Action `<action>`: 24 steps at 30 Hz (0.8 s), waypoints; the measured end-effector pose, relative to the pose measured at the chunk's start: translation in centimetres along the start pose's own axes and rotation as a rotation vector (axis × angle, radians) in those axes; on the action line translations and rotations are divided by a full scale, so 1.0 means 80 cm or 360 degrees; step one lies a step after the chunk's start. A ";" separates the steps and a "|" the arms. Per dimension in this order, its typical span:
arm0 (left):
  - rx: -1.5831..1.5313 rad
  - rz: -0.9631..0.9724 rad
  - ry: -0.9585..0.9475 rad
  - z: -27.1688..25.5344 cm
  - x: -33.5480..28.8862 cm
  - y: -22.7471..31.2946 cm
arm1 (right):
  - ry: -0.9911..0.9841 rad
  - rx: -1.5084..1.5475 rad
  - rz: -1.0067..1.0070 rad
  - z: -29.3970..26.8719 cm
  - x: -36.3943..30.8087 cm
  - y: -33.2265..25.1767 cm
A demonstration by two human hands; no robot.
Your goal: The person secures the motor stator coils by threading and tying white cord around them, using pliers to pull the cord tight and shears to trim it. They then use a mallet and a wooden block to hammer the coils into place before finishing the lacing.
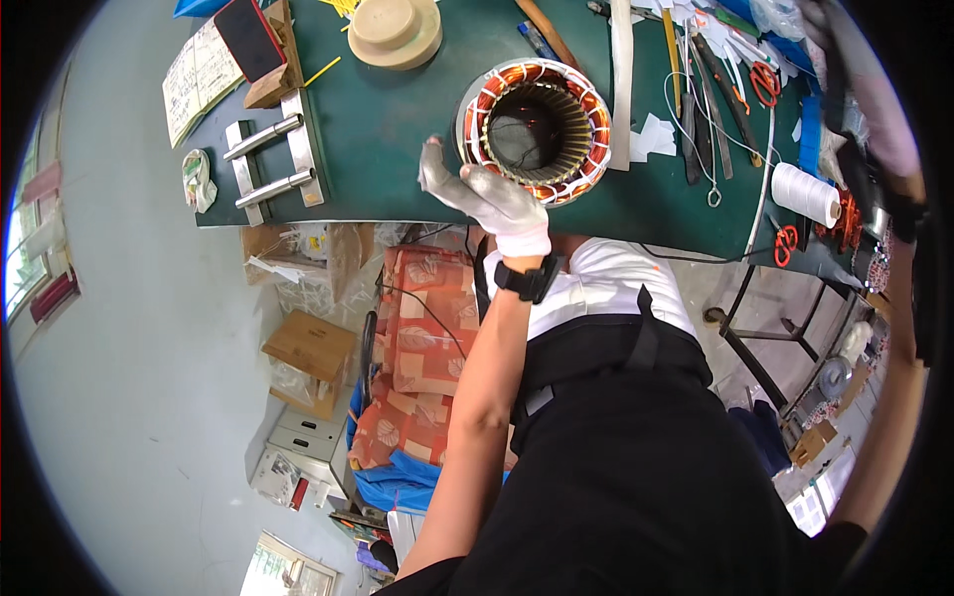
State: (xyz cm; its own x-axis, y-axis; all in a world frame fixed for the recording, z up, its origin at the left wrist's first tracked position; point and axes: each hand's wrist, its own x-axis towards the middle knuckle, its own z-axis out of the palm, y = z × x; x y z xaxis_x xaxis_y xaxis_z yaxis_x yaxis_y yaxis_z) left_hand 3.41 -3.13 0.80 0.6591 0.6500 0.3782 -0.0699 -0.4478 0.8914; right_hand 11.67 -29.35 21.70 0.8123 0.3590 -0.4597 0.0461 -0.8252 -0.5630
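A motor stator [599, 119] stands upright on the green table, its orange copper windings laced with white cord around a dark slotted bore. My left hand [489, 202], in a white glove with a dark band at the wrist, is at the stator's near left rim. Its fingers are stretched and apart, and it grips nothing. It seems to touch the windings, though the exact contact is hard to make out. Far to the right, my right hand [879, 104] is raised by the table's right side, smeared at the picture's rim; its fingers cannot be read.
Red-handled scissors [765, 83], long dark tools and a white thread spool [805, 195] lie on the right of the green table [388, 139]. Left are a metal bracket [306, 149], a notebook [202, 79] and a phone [250, 40]. A round beige block [395, 30] sits behind.
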 end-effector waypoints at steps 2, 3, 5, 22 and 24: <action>-0.0059 0.0070 -0.0046 0.020 0.007 0.008 | 0.0430 0.0105 -0.0325 -0.003 -0.025 0.017; -0.0181 0.0050 -0.0065 0.037 0.009 0.016 | 0.0483 0.0065 -0.0277 0.021 -0.035 0.016; -0.0072 0.0056 0.0052 0.018 0.006 -0.004 | -0.0427 -0.0024 -0.0016 0.135 -0.023 -0.014; -0.0139 -0.0100 -0.0030 0.018 -0.014 0.011 | -0.0421 -0.0207 0.0205 0.046 0.019 -0.035; -0.0177 -0.0083 0.0037 0.026 -0.012 0.014 | -0.0487 -0.0318 0.0260 0.059 0.011 -0.043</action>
State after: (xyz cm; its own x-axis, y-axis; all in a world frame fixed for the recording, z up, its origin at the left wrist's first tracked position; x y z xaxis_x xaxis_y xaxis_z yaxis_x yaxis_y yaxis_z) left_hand 4.28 -5.54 0.92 0.6468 0.6851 0.3352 -0.1193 -0.3432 0.9316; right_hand 9.52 -24.17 19.99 0.6088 0.3047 -0.7325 0.0675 -0.9399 -0.3348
